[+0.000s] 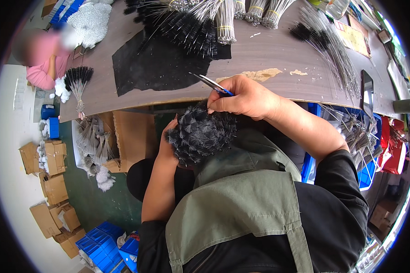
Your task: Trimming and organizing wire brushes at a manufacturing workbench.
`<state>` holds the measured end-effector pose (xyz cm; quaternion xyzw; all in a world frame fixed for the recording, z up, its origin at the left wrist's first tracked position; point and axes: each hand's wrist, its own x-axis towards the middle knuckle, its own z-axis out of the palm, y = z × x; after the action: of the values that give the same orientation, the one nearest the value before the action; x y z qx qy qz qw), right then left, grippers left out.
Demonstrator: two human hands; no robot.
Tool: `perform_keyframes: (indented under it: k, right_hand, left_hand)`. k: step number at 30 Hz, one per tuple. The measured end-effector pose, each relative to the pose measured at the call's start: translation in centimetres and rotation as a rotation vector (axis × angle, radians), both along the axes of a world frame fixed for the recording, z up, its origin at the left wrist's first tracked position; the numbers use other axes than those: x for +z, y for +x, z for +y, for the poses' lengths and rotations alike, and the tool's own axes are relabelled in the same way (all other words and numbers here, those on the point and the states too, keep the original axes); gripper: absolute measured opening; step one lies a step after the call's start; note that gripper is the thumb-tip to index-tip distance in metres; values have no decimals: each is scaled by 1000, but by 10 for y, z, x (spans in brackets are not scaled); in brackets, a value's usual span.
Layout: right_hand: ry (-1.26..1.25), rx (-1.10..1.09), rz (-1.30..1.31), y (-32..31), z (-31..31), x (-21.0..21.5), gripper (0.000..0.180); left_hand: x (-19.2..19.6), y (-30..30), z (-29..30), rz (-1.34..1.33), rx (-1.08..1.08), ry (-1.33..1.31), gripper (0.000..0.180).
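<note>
L hand (166,152) grasps brush bundle (202,134), just off table (246,54) edge; R hand (242,98) grips blue-handled tool (212,84), fingertips at bundle's rim. Prob. best: steady bundle, tool pts angled away.

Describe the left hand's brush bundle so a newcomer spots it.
Find the near edge of the brown table. Just below it, the left hand holds the brush bundle. Unlike bundles on the table, its black tips face the camera in one round cluster.
</note>
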<state>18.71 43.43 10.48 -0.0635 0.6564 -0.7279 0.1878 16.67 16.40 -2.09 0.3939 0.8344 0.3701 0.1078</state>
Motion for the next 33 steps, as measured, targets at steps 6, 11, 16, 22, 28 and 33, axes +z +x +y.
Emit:
perform_keyframes:
  k: [6, 11, 16, 22, 28, 33]
  right_hand:
    - [-192, -91, -174, 4, 1, -6, 9]
    - [-24, -141, 2, 5, 5, -6, 12]
    - [166, -196, 230, 8, 8, 20, 9]
    - [454, -103, 884, 3, -12, 9, 34]
    - [634, -24, 781, 7, 1, 21, 20]
    - [517, 152, 371, -6, 20, 32, 16]
  left_hand:
    - [16, 2, 5, 59, 8, -43, 33]
    - [22, 0, 10, 6, -57, -79, 38]
    - [25, 5, 18, -661, 169, 408, 36]
    - [58, 17, 12, -685, 295, 403, 26]
    - [58, 13, 15, -185, 104, 115, 61]
    - [81, 25, 16, -164, 3, -56, 84]
